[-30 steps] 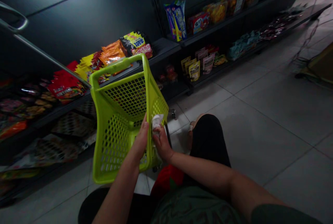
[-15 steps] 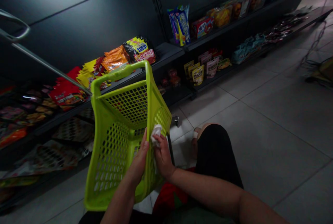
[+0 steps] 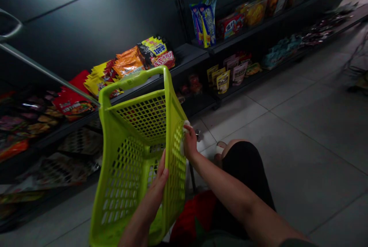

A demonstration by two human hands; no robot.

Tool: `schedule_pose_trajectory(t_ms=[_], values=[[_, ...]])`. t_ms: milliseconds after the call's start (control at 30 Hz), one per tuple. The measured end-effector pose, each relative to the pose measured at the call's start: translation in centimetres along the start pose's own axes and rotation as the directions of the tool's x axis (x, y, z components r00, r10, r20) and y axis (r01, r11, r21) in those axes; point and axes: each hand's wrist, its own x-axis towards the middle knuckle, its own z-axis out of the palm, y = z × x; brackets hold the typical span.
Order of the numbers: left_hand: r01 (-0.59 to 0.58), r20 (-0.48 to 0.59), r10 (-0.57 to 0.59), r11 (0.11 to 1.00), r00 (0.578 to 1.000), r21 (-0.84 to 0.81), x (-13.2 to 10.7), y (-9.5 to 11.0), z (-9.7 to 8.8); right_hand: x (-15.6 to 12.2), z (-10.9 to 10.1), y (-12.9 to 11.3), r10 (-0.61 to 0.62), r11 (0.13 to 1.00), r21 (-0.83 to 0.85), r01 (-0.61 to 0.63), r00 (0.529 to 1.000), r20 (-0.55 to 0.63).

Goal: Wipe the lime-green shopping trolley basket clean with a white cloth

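A lime-green perforated shopping basket stands tilted in front of me on the tiled floor. My left hand lies against the inside of its right wall, fingers stretched along the rim. My right hand presses a small white cloth against the outside of that same wall, higher up, with its fingers closed on the cloth. The basket's grey metal pull handle runs up to the upper left. My knee in dark trousers is bent beside the basket.
Dark shelves along the wall hold snack packets: red, yellow and orange bags at left, blue bags on a higher shelf, small pouches lower down. Grey floor tiles stretch to the right. Something red lies by my legs.
My right hand with the white cloth has slid up and forward along the basket's right wall. The left hand stays on the inner side. The view has shifted slightly right.
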Motion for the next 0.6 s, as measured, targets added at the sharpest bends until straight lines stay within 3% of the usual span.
schedule_pose_trajectory(t_ms=[100,167,233,300,400,467,600], values=[[-0.013,-0.013,0.014,0.999,1.000,0.048,-0.4,0.1,-0.1,-1.4,0.6,-1.3,-0.110,0.994,-0.012,0.111,0.990,0.084],[-0.003,-0.005,0.003,0.998,1.000,0.058,-0.5,0.0,-0.2,-1.2,0.3,-0.9,-0.158,0.987,0.003,0.159,0.982,0.100],[0.021,0.001,-0.021,0.998,1.000,0.062,-0.6,0.0,-0.4,-0.2,-0.6,0.9,-0.104,0.995,0.009,0.104,0.993,0.051],[0.040,-0.001,-0.040,0.997,0.999,0.063,-0.7,-0.1,-0.5,1.4,-1.4,3.1,0.040,0.999,-0.004,-0.040,0.999,-0.025],[0.053,-0.015,-0.052,0.996,0.999,0.069,-0.8,0.0,-0.6,2.7,-2.1,5.5,0.211,0.976,-0.024,-0.215,0.969,-0.125],[0.051,-0.025,-0.049,0.997,0.998,0.056,-0.9,0.2,-0.5,1.9,-2.3,6.5,0.219,0.972,-0.051,-0.229,0.964,-0.150],[0.072,-0.022,-0.072,0.997,0.997,-0.005,-1.2,0.2,-0.5,-2.9,-4.1,7.9,0.170,0.969,-0.163,-0.185,0.980,-0.105]])
